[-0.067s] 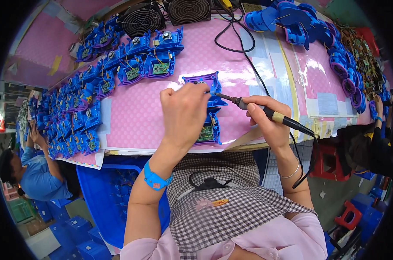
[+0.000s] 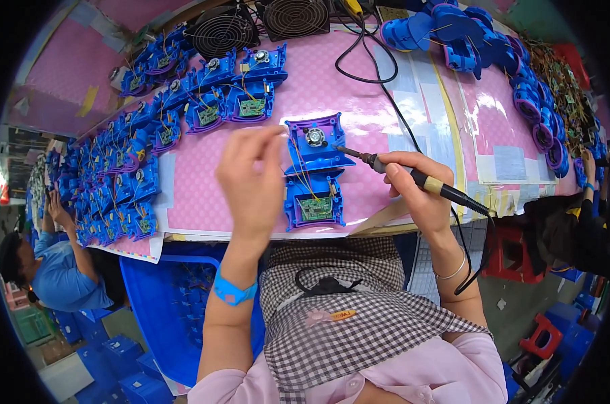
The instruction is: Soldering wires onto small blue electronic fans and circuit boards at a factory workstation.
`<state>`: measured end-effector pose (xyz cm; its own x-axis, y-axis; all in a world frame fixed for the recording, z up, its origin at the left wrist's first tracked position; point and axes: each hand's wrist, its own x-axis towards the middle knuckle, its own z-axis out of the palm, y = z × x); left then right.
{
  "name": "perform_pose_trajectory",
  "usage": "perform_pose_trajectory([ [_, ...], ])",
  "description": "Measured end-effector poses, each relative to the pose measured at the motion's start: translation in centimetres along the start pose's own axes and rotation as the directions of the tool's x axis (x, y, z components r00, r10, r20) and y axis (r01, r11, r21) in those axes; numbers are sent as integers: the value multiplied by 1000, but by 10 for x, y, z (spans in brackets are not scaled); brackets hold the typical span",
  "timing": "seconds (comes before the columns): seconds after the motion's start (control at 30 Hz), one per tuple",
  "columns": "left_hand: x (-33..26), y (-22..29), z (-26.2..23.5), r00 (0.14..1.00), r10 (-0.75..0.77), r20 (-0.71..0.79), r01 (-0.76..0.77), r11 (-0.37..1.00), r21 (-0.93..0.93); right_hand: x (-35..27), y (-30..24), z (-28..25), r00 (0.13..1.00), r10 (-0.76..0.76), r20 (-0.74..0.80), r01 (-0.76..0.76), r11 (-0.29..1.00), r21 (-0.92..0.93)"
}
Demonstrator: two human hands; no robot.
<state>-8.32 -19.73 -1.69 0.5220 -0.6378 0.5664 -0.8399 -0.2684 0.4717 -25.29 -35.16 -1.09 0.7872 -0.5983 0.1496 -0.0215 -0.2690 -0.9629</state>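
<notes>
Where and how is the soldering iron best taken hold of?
Probably by the thick handle, coming from the right, where the right hand holds it: the soldering iron slants with its thin metal tip pointing left toward the blue housing, and the cord leaves the opposite end.

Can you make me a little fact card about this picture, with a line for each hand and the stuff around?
Left hand: blurred, beside the open blue casing; nothing visible in it
Right hand: holds a soldering iron, tip at the casing's upper part; contact unclear
Inside casing: round speaker, green circuit board, thin wires
Far left: rows of similar casings
Back: two black fans
Table cover: pink, dotted
</notes>
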Motion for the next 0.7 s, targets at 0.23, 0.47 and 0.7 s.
perform_pose_trajectory([
  [0.23,-29,-24,-14,722,-673,161,682,654,-327,0,-3,-1,1000,8,-30,-7,999,41],
  [0.47,-17,10,-14,882,-470,22,441,810,-386,-1,3,3,1000,1,-22,-1,1000,9],
  [0.7,-6,16,8,895,-430,116,431,768,-475,0,2,4,999,-3,-38,4,999,44],
])
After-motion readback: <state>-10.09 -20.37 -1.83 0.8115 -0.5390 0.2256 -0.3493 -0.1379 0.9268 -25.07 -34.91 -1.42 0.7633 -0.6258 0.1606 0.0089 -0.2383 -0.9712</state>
